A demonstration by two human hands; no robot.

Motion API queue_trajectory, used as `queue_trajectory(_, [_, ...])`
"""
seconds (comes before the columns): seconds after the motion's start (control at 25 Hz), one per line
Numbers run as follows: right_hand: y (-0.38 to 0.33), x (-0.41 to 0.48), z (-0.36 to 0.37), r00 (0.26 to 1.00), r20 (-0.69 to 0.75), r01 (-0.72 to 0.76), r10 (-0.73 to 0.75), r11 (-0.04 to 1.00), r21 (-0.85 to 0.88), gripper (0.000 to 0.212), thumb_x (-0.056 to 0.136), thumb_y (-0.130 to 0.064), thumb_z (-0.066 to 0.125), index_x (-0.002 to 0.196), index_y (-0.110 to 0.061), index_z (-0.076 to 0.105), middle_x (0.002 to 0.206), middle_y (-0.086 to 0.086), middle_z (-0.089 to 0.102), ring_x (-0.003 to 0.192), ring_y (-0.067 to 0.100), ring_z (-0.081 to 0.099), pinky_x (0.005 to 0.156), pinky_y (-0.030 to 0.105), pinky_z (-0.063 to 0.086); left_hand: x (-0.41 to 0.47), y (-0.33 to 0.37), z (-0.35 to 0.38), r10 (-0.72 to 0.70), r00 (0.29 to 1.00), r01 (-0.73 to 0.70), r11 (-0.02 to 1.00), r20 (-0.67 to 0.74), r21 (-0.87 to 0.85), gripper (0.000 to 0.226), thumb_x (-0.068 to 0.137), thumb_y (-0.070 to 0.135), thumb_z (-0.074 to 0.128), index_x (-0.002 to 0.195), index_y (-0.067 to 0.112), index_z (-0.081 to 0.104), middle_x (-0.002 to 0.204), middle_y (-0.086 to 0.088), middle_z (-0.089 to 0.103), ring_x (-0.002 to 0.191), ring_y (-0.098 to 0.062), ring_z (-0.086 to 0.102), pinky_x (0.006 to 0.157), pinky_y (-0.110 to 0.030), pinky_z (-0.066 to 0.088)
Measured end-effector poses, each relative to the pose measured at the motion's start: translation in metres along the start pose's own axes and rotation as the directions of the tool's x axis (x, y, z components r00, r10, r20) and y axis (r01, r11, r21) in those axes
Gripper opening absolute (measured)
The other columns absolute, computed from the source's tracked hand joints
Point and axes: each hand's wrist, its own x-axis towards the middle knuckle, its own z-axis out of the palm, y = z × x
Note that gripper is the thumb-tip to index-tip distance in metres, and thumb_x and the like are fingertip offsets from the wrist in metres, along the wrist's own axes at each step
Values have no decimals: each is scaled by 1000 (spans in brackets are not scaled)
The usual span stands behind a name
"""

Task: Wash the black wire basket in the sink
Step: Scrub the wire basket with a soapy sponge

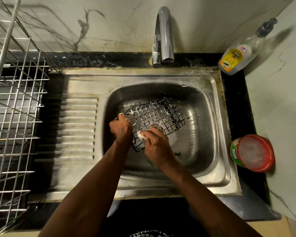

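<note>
The black wire basket (158, 115) lies tilted on its side inside the steel sink (210, 93), with soap foam on its mesh. My left hand (120, 128) grips the basket's near left edge. My right hand (156, 144) holds a foamy scrubber (141, 135) pressed against the basket's near side. Most of the scrubber is hidden under my fingers.
A chrome tap (163, 33) stands behind the basin; no water stream shows. A dish-soap bottle (237, 53) sits at the back right, a red-lidded tub (254, 153) on the right counter. The ribbed drainboard (77, 127) and a steel dish rack (14, 106) are to the left.
</note>
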Motion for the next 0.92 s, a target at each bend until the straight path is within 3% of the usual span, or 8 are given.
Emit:
queue_trajectory(0.08, [0,-10,3,1000,-15,11,-11,1000,9,22,90,3,60,107,-4,72,100,11,67,84,24,65,70,37,58,-1,-2,0,-1,1000,1,1000,-6,-6,34,92,28,56,100,-3,69,95,-15,68,83,-26,60,63,-28,35])
queue_trajectory(0.2, [22,-19,-6,952,-238,-195,193,981,15,21,89,4,64,105,-5,73,101,12,69,85,21,65,73,32,58,-2,-4,0,-2,1000,2,1000,-8,0,34,93,26,54,101,-4,69,93,-14,64,81,-23,55,52,-26,28])
queue_trajectory(0.28, [30,-21,-12,946,-243,-217,217,976,26,18,91,-2,62,104,-6,74,100,10,69,87,17,63,76,29,57,-3,-2,1,18,1000,-18,1000,-22,-2,34,92,25,55,100,-4,71,90,-13,65,78,-22,55,59,-27,31])
queue_trajectory(0.4, [21,-26,-5,988,-119,-102,98,994,-26,19,92,-2,61,106,-5,74,103,9,69,91,14,61,86,12,46,-2,1,-1,28,999,-28,1000,-17,-9,33,92,26,56,98,-3,71,92,-15,67,78,-24,58,64,-29,35])
queue_trajectory(0.52, [36,-8,-12,959,-170,-240,226,968,-67,22,89,5,64,106,-4,74,97,11,69,82,14,59,78,-4,36,0,-4,1,75,996,-77,995,37,61,35,93,29,52,97,-2,68,100,-21,68,90,-33,63,72,-36,47])
queue_trajectory(0.64, [56,3,-22,910,-183,-390,373,918,-71,23,89,1,63,108,-6,73,97,13,69,85,24,64,75,12,48,3,-4,1,68,998,-67,997,-19,43,31,90,28,56,84,1,69,83,-15,65,78,-29,60,66,-32,39])
queue_trajectory(0.72, [41,-7,-15,947,-135,-304,290,948,-97,21,90,-1,65,110,-6,73,102,12,69,92,23,64,84,19,50,2,-1,2,56,998,-56,998,-7,20,26,90,26,57,79,4,66,80,-13,64,76,-27,59,65,-31,38])
queue_trajectory(0.92, [35,-12,-9,975,-161,-172,154,980,-105,23,86,5,70,107,-2,73,101,13,71,90,18,65,90,-1,37,2,-2,2,39,999,-39,999,-20,-5,26,92,25,57,88,2,69,86,-13,66,76,-25,59,52,-27,37])
